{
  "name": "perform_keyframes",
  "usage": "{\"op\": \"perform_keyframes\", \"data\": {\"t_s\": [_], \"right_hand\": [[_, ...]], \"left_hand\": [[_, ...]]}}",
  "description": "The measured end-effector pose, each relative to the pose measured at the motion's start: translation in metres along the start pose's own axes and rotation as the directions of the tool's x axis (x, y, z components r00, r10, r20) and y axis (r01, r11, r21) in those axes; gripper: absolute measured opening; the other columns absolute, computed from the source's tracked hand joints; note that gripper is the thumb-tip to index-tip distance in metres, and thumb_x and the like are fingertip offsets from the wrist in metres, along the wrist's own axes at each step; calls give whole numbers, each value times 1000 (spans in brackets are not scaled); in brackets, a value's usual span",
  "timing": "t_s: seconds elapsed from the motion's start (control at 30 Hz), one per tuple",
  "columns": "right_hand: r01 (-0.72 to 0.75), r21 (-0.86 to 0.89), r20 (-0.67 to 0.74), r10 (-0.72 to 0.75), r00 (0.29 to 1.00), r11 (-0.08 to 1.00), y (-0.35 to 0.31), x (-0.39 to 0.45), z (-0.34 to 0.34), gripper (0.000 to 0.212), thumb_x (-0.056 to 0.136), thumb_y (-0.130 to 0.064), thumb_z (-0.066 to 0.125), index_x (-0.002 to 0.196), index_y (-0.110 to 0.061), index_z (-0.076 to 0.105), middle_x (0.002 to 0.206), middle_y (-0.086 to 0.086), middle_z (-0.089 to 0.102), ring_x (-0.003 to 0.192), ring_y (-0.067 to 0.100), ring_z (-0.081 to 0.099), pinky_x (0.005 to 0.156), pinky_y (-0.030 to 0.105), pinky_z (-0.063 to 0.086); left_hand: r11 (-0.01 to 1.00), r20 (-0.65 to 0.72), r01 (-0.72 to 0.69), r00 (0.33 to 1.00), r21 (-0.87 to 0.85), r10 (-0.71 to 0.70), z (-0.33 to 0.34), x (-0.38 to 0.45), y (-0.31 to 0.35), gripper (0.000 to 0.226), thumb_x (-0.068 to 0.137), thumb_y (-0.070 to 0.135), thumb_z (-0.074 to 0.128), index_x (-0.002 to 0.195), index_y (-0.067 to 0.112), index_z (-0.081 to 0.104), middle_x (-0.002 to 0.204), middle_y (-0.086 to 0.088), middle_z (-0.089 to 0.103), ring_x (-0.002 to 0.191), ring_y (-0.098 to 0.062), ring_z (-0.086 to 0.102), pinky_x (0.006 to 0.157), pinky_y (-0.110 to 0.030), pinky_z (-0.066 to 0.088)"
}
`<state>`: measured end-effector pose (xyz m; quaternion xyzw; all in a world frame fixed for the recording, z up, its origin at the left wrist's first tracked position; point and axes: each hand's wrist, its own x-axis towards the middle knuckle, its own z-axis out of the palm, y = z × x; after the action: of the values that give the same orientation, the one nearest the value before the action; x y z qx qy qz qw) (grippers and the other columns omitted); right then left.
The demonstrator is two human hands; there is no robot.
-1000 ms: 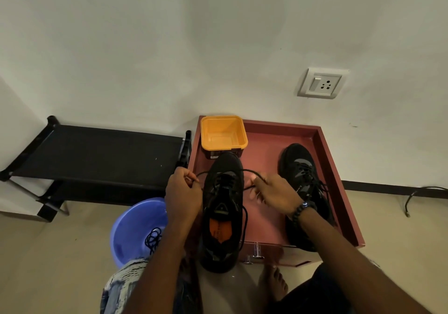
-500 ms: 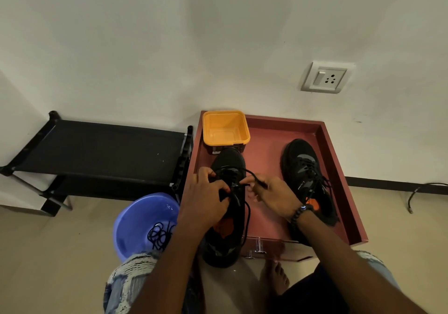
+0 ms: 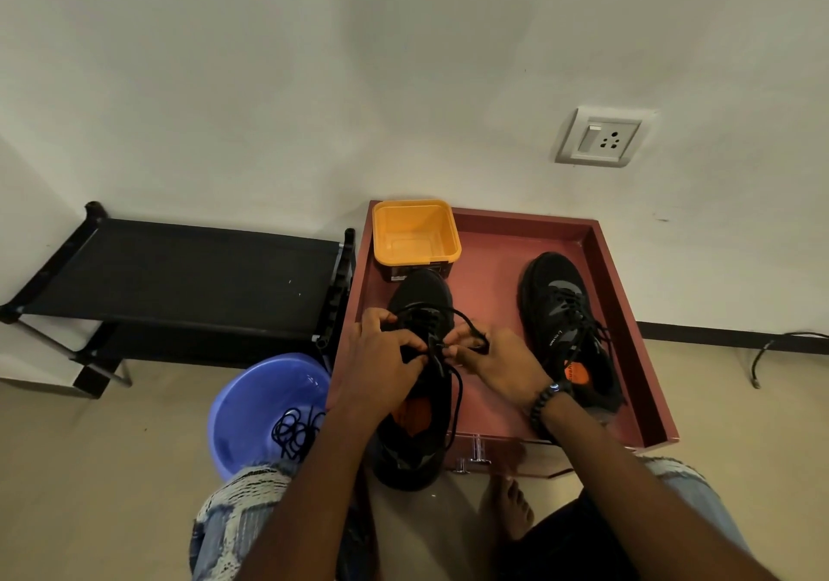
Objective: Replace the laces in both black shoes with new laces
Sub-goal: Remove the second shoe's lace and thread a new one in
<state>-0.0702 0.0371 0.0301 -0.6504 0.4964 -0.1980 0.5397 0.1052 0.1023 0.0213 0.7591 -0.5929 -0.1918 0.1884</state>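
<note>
The half-laced black sneaker [image 3: 415, 383] lies at the maroon tray's [image 3: 637, 365] 7 o'clock edge. Left hand [image 3: 381, 363] and right hand [image 3: 491, 367] both pinch its lace [image 3: 455, 396]; if the tip slips, it may miss the eyelet.

Both forearms reach forward from bottom of view, converging toward centre. Left hand [image 3: 381, 358] palm down, fingers curled, fingertips pinching black lace [image 3: 453, 383]. Right hand [image 3: 495, 367] just beside it, back of hand up, thumb and forefinger pinching same lace; other fingers loosely bent. Fingertips of two hands nearly touching. Dark beaded bracelet [image 3: 545, 401] on right wrist. Bare foot [image 3: 511, 509] on floor between knees.
</note>
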Motion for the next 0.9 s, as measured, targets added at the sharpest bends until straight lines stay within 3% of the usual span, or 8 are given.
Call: {"op": "perform_keyframes", "data": {"t_s": [0.17, 0.33, 0.47, 0.57, 0.67, 0.7, 0.8, 0.9], "right_hand": [[27, -45, -30, -29, 999, 999, -1, -2, 1, 11, 90, -11, 70, 100, -9, 75, 89, 5, 76, 75, 5, 70, 68, 13, 53], [61, -223, -61, -77, 995, 973, -2, 0, 3, 8, 92, -18, 68, 97, -18, 75, 86, -4, 75, 77, 6, 69, 69, 12, 53], [116, -349, -74, -150, 986, 930, -3, 1, 10, 9, 92, -15, 68, 97, -19, 74, 90, -10, 72, 82, -1, 64, 72, 4, 45], [114, -325, -87, -149, 985, 939, -4, 3, 10, 10, 91, -12, 69, 96, -17, 76, 89, -10, 72, 80, -2, 63, 74, 4, 46], [39, -175, -46, -47, 998, 984, -3, 3, 1, 10, 90, -13, 71, 96, -18, 78, 86, -6, 75, 78, 4, 68, 78, 22, 57], [34, -157, -28, -39, 999, 987, -3, 3, -3, 12, 90, -13, 70, 97, -18, 78, 87, -5, 76, 77, 3, 68, 77, 22, 58], [71, -213, -42, -82, 996, 974, -3, 1, -12, 17, 92, -11, 67, 103, -20, 75, 89, -9, 74, 79, -4, 67, 74, 9, 51], [41, -284, -136, -82, 987, 958, -3, 4, -18, 7, 89, -15, 70, 92, -21, 72, 77, -11, 70, 72, -5, 65, 68, 5, 46]], "left_hand": [[1000, 7, -2, 1000, 1, 2, 1, 1, -1, 27, 86, 44, 70, 113, 41, 68, 139, 5, 35, 131, -19, 32, 110, -36, 30], [1000, 18, 4, 1000, 13, -4, 1, 1, 0, 27, 87, 45, 69, 114, 41, 67, 140, 5, 35, 130, -18, 33, 109, -35, 30], [999, 13, 4, 1000, -33, -4, -2, -1, 5, 26, 90, 40, 67, 116, 37, 68, 141, 4, 35, 130, -17, 32, 102, -25, 24], [998, 19, 5, 1000, -55, -4, -4, -2, 8, 26, 92, 38, 65, 117, 35, 68, 142, 4, 36, 129, -16, 31, 97, -22, 20], [998, 15, -3, 1000, -56, 4, -2, 0, 10, 24, 92, 38, 65, 115, 35, 68, 141, 5, 37, 127, -16, 33, 101, -25, 25], [997, 10, -6, 1000, -75, 7, 1, 2, 11, 22, 92, 37, 65, 113, 34, 69, 140, 5, 38, 126, -16, 34, 104, -28, 29], [991, -29, -19, 999, -136, 15, 10, 8, 14, 19, 89, 36, 68, 108, 34, 71, 133, 6, 42, 121, -16, 37, 102, -34, 35], [989, -77, -54, 996, -134, 44, 17, 11, 21, 18, 89, 37, 68, 106, 34, 71, 129, 7, 43, 117, -15, 39, 97, -33, 35]]}}
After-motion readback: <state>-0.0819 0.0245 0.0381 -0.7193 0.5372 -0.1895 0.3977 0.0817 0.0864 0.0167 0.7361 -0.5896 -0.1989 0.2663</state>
